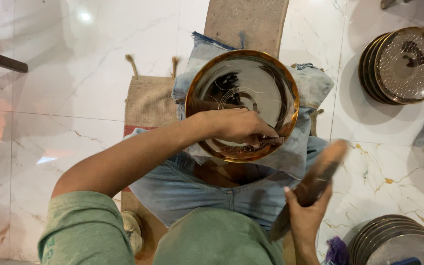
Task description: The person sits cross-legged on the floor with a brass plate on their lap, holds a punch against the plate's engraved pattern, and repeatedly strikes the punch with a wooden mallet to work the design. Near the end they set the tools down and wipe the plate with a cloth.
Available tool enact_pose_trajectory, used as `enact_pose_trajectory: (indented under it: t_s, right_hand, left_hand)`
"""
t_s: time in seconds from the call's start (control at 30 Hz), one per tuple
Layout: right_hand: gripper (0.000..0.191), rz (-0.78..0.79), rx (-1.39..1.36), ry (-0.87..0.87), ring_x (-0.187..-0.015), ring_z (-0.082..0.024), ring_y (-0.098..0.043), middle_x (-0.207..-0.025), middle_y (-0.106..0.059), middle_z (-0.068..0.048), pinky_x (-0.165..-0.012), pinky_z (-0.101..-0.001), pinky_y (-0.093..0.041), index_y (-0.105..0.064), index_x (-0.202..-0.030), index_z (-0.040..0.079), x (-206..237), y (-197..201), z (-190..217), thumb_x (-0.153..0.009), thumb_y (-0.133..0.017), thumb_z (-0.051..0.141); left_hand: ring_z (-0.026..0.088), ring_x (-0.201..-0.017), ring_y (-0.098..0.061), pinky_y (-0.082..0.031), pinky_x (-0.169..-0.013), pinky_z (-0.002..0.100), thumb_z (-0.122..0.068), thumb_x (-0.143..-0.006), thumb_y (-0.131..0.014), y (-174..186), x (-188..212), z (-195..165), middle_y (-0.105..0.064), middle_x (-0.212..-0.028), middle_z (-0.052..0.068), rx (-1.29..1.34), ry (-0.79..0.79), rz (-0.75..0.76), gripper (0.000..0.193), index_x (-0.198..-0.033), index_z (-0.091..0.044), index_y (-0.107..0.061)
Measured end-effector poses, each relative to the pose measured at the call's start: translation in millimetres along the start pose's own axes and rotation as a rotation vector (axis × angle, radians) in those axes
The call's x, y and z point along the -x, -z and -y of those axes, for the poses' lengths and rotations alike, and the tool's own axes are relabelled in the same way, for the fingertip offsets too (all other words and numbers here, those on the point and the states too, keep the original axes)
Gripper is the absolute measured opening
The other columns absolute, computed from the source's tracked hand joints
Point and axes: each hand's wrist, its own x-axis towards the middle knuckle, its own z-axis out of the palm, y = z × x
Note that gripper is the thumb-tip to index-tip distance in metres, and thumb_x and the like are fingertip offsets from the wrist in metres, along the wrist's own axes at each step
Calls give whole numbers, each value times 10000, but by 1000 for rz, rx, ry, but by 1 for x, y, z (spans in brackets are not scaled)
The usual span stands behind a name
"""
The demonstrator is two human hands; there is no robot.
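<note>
The round metal plate point(242, 93) with the brassy rim sat on folded denim cloth point(315, 86) over the person's lap, probably so the padding kept it from sliding and cushioned it. The left hand point(239, 126) came across the near rim, its grip closed tight on a thin dark tool point(270, 141) whose tip pressed onto the plate near the bottom edge, forearm stretched diagonally across the body to steady it. The right hand point(306, 218) was lower and off to the side, fingers wrapped around a wooden mallet point(315, 179) raised and angled up toward the tool. It looked blurred, so likely mid-swing. Stacks of similar plates point(402, 65) sat on the marble floor point(65, 73), handy on the right side.
</note>
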Motion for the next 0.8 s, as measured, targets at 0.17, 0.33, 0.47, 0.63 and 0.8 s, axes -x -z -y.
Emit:
enact_pose_trajectory:
  t_s: [0.17,0.33,0.47,0.63,0.8]
  right_hand:
    - [887,-87,153,189,-890,-288,-665,-1031,-640,-146,-813,-398,-561,-296,-1576,79,-10,-1,-2,-865,-825,118]
    - [858,60,340,349,-1055,-393,-696,-1218,-669,-250,-914,-457,-575,-371,-1572,109,-37,6,26,-851,-835,156]
    - [844,202,749,327,-944,-409,-737,-1121,-724,-247,-813,-493,-577,-396,-1570,202,-69,16,76,-832,-805,207]
    - [850,291,649,559,-972,-474,-683,-1102,-670,-264,-806,-523,-563,-339,-1561,137,-100,9,129,-846,-785,247]
    - [874,437,1299,724,-795,-395,-722,-996,-672,-136,-661,-518,-578,-382,-1597,321,-109,-13,177,-816,-756,206]
  left_hand:
    - [316,-1077,-703,-540,-914,469,-137,-860,-721,0,-1,0,-726,-1241,84,5,-33,30,501,-1354,-136,-637]
    - [342,-1126,-680,-531,-978,468,-103,-864,-732,-4,14,1,-720,-1263,137,7,-74,-162,475,-1329,-71,-641]
    - [296,-1006,-749,-567,-887,442,-53,-867,-690,-17,28,1,-727,-1181,126,146,88,-350,475,-1337,-72,-627]
    - [289,-951,-762,-602,-834,397,67,-910,-595,-48,35,-14,-731,-1051,137,243,232,-963,338,-1233,-29,-612]
    - [320,-861,-722,-571,-774,408,-70,-959,-701,-84,32,-37,-708,-965,161,266,484,-1337,324,-1221,10,-530]
